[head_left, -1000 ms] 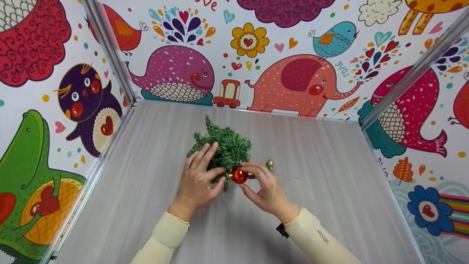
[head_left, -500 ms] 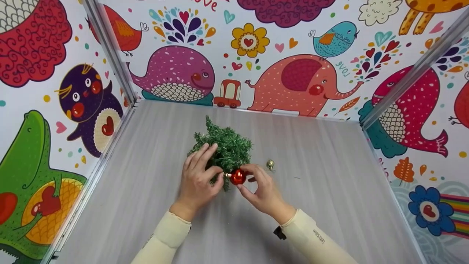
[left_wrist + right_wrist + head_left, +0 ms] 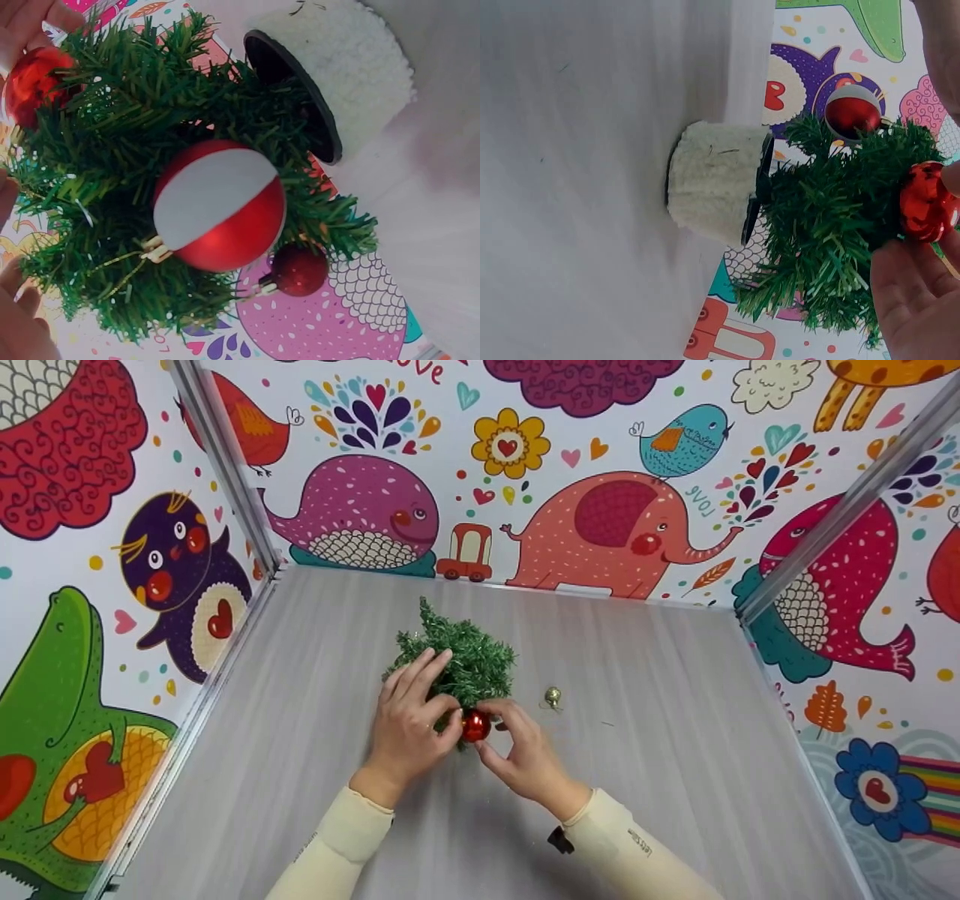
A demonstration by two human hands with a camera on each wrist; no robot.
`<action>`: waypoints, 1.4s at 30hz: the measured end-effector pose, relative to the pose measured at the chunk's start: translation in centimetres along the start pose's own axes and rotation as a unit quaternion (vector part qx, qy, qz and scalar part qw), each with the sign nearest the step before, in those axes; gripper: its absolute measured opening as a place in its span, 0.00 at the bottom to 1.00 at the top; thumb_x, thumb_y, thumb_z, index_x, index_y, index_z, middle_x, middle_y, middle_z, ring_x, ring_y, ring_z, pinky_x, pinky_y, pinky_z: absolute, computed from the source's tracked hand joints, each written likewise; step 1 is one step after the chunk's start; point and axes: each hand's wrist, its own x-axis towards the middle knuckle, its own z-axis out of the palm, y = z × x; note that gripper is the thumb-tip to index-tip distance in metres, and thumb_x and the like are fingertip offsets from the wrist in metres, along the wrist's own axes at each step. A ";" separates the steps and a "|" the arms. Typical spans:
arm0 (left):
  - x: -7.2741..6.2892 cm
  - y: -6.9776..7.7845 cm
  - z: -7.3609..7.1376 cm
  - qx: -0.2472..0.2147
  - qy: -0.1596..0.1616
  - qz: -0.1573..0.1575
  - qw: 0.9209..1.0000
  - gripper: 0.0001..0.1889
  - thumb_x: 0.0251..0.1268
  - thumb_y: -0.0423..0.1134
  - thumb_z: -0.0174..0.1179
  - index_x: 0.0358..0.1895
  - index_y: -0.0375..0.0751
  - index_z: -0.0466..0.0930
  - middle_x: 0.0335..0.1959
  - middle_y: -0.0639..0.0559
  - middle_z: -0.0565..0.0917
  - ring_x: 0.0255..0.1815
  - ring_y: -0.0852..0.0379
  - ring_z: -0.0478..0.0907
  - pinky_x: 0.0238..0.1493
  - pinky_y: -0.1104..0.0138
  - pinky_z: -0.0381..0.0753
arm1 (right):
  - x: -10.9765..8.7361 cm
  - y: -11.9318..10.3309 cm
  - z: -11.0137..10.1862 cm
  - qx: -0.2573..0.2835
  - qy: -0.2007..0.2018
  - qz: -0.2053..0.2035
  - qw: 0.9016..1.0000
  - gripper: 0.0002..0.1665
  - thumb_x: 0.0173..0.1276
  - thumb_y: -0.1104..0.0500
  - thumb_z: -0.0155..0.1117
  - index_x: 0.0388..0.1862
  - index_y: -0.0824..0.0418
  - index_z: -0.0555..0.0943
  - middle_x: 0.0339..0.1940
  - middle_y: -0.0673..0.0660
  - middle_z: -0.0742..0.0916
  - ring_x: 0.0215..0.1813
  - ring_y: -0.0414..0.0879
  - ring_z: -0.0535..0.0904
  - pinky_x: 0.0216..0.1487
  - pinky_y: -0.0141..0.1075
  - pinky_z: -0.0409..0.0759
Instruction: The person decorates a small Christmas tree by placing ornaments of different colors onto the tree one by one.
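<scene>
A small artificial Christmas tree stands on the table in a fuzzy white pot. My right hand grips a shiny red bauble between thumb and fingers, against the tree's near side. My left hand pinches at the gold-capped end of that bauble with thumb and index finger; its other fingers extend over the branches. The string itself is hidden behind these fingertips. In the left wrist view, a red-and-white bauble and a smaller dark red glitter bauble hang on the tree.
A small gold bauble lies on the grey table to the right of the tree. Metal-framed panels printed with cartoon animals enclose the table at the back and sides.
My right hand has moved left with the red bauble, bringing it right up to my left fingertips. My left thumb and index finger have closed together at the bauble's gold end.
</scene>
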 end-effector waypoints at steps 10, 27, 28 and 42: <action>0.1 0.2 0.0 -0.010 -0.011 -0.006 1.000 0.04 0.55 0.38 0.65 0.24 0.46 0.85 0.69 0.48 0.74 0.72 0.47 0.65 0.64 0.45 0.66 | 1.3 -0.6 0.8 -0.033 0.055 -0.043 0.997 0.16 0.64 0.62 0.71 0.51 0.60 0.81 0.52 0.51 0.83 0.51 0.46 0.80 0.52 0.39 0.80; 0.5 0.5 -0.2 -0.006 -0.017 0.001 1.000 0.04 0.54 0.37 0.65 0.23 0.47 0.84 0.70 0.49 0.72 0.72 0.46 0.65 0.66 0.46 0.64 | 2.6 -1.1 0.0 -0.039 0.128 -0.004 0.991 0.07 0.65 0.66 0.67 0.38 0.54 0.84 0.40 0.47 0.85 0.41 0.42 0.80 0.38 0.39 0.81; 0.6 0.5 -0.2 -0.004 -0.017 0.002 1.000 0.05 0.54 0.37 0.64 0.23 0.47 0.84 0.70 0.48 0.72 0.72 0.46 0.65 0.66 0.46 0.64 | 2.7 -1.1 -0.1 -0.045 0.132 -0.005 0.990 0.06 0.66 0.65 0.66 0.38 0.54 0.84 0.40 0.47 0.85 0.41 0.42 0.80 0.38 0.39 0.81; 1.7 0.6 -0.3 0.012 0.002 -0.027 1.000 0.06 0.57 0.38 0.64 0.24 0.45 0.84 0.68 0.47 0.75 0.71 0.44 0.66 0.69 0.47 0.59 | 4.1 -0.6 -0.5 -0.069 0.146 -0.014 0.987 0.04 0.69 0.60 0.64 0.39 0.58 0.85 0.41 0.49 0.86 0.41 0.43 0.80 0.39 0.36 0.80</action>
